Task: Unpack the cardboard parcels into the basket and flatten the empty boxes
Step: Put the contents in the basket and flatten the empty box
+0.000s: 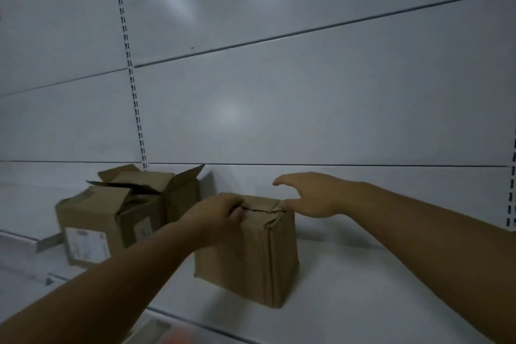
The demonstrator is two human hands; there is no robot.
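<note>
In the head view, a closed brown cardboard box (251, 254) stands upright in the middle of a white metal shelf (363, 288), a little in front of the white back panel (307, 92). Its top flaps are down, with a dark, uneven gap between them, and the right top corner is crumpled. The left hand (215, 215) lies on the left part of the top, and its fingers are curled at this gap and grip the edge of the flap. The right hand (310, 195) is spread, with straight fingers in the air above the back of the box; it holds nothing, and only the thumb tip touches the crumpled corner. To the left, near but apart from the first box, there is an open brown cardboard box (111, 220) with its flaps standing up and a white paper label (86, 246) on the front side. A slotted white upright strip (131, 70) goes up the back panel behind this box. At the lower edge something orange is too blurred to identify.
</note>
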